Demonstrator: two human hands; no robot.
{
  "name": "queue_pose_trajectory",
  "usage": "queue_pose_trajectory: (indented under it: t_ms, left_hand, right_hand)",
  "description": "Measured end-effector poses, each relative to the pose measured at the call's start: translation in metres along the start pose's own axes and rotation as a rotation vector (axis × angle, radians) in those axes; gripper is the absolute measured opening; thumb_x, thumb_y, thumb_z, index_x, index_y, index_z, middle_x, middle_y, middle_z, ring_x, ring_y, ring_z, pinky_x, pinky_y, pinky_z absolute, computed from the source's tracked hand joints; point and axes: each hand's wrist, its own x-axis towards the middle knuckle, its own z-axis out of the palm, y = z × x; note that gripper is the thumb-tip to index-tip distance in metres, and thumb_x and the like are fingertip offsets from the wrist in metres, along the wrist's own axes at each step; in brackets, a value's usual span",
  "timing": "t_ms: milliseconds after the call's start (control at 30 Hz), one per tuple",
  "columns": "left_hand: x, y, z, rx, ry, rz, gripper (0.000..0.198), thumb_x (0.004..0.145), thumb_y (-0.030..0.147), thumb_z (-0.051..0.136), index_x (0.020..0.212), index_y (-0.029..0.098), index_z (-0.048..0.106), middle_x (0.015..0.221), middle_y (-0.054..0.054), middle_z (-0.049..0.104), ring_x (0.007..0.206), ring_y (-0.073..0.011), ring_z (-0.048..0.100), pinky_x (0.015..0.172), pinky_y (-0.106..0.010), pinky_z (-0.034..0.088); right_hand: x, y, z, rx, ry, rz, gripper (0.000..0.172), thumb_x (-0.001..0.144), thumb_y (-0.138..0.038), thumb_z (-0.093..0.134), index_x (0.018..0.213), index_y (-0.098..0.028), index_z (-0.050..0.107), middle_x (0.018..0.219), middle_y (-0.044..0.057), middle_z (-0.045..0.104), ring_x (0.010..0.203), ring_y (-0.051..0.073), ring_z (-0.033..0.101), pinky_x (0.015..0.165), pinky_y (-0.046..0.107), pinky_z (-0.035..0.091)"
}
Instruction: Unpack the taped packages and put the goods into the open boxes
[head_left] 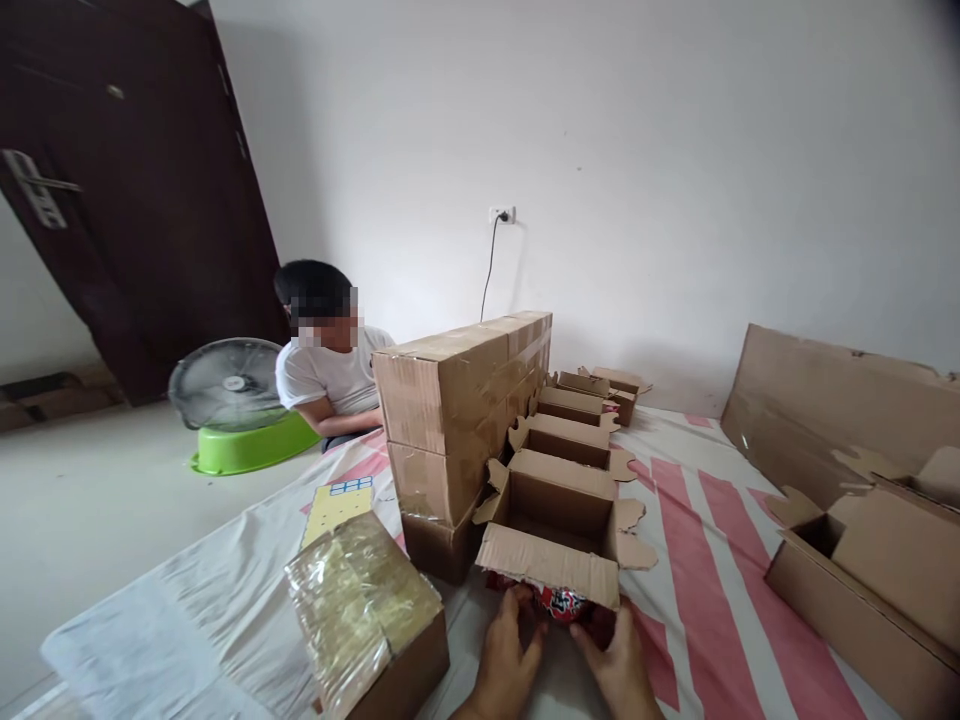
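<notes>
My left hand [507, 650] and my right hand [616, 660] meet at the bottom centre, fingers curled round a red, white and black printed packet [561, 602]. The packet sits just under the front flap of an open cardboard box [556, 528] lying on a red-and-white striped cloth [690, 560]. Most of the packet is hidden by the flap and my fingers.
Behind the near box runs a row of several more open boxes [571, 432]. A stack of taped cartons [457, 420] stands to their left, a plastic-wrapped carton [367, 610] nearer me. More cardboard [862, 530] lies at the right. A seated person [330, 370], a fan [225, 385] and a green basin [251, 445] are at the back left.
</notes>
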Motion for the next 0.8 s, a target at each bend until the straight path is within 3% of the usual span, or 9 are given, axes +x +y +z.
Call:
queue_pose_trajectory:
  t_ms: [100, 233, 333, 433, 567, 700, 800]
  left_hand:
    - [0.001, -0.011, 0.004, 0.042, 0.033, -0.017, 0.051, 0.077, 0.028, 0.053, 0.126, 0.013, 0.051, 0.123, -0.017, 0.063, 0.117, -0.0304, 0.060, 0.103, -0.049, 0.046]
    - [0.006, -0.024, 0.009, 0.137, 0.053, -0.088, 0.071, 0.074, 0.019, 0.051, 0.143, 0.010, 0.038, 0.150, -0.020, 0.041, 0.143, -0.0314, 0.035, 0.117, -0.050, 0.029]
    - [0.009, -0.022, 0.010, 0.182, 0.014, -0.110, 0.078, 0.075, 0.017, 0.052, 0.150, 0.012, 0.030, 0.156, -0.017, 0.036, 0.146, -0.0289, 0.030, 0.120, -0.047, 0.026]
    - [0.012, -0.015, 0.009, 0.231, -0.041, -0.117, 0.083, 0.074, 0.019, 0.054, 0.152, 0.011, 0.026, 0.157, -0.017, 0.035, 0.145, -0.0303, 0.032, 0.120, -0.046, 0.025]
    - [0.015, -0.008, 0.008, 0.222, -0.020, -0.125, 0.083, 0.071, 0.016, 0.056, 0.149, 0.010, 0.029, 0.154, -0.019, 0.038, 0.141, -0.0325, 0.036, 0.117, -0.048, 0.028]
    - [0.016, -0.008, 0.005, 0.166, 0.118, -0.115, 0.059, 0.073, 0.013, 0.052, 0.132, 0.009, 0.047, 0.132, -0.019, 0.053, 0.128, -0.0302, 0.048, 0.110, -0.046, 0.038]
    - [0.016, -0.008, 0.001, 0.155, 0.152, -0.091, 0.045, 0.075, 0.014, 0.053, 0.120, 0.013, 0.052, 0.117, -0.014, 0.056, 0.116, -0.0267, 0.055, 0.105, -0.045, 0.042]
  right_hand:
    - [0.008, 0.000, 0.011, 0.017, -0.038, -0.021, 0.055, 0.075, -0.062, 0.067, 0.108, -0.020, 0.052, 0.089, 0.013, 0.075, 0.077, 0.030, 0.073, 0.066, 0.039, 0.060]
    - [0.020, 0.007, 0.029, 0.013, -0.104, -0.025, 0.049, 0.077, -0.060, 0.064, 0.105, -0.021, 0.053, 0.092, 0.013, 0.074, 0.081, 0.029, 0.073, 0.070, 0.040, 0.061]
    - [0.023, 0.011, 0.035, -0.022, -0.157, -0.043, 0.060, 0.074, -0.058, 0.067, 0.116, -0.017, 0.054, 0.115, 0.019, 0.070, 0.107, 0.032, 0.068, 0.091, 0.046, 0.055]
    - [0.020, 0.012, 0.034, -0.068, -0.226, -0.066, 0.073, 0.074, -0.054, 0.067, 0.134, -0.015, 0.049, 0.140, 0.020, 0.055, 0.131, 0.033, 0.052, 0.108, 0.048, 0.043]
    - [0.017, 0.009, 0.031, -0.120, -0.292, -0.086, 0.074, 0.076, -0.046, 0.064, 0.140, -0.015, 0.046, 0.145, 0.018, 0.051, 0.135, 0.032, 0.047, 0.112, 0.049, 0.039]
    - [0.007, 0.002, 0.028, -0.168, -0.266, -0.090, 0.068, 0.076, -0.037, 0.061, 0.139, -0.016, 0.046, 0.144, 0.017, 0.051, 0.136, 0.032, 0.046, 0.113, 0.052, 0.036]
    - [-0.017, -0.004, 0.020, -0.194, -0.243, -0.094, 0.061, 0.076, -0.032, 0.059, 0.135, -0.016, 0.051, 0.139, 0.017, 0.056, 0.132, 0.033, 0.049, 0.112, 0.053, 0.037]
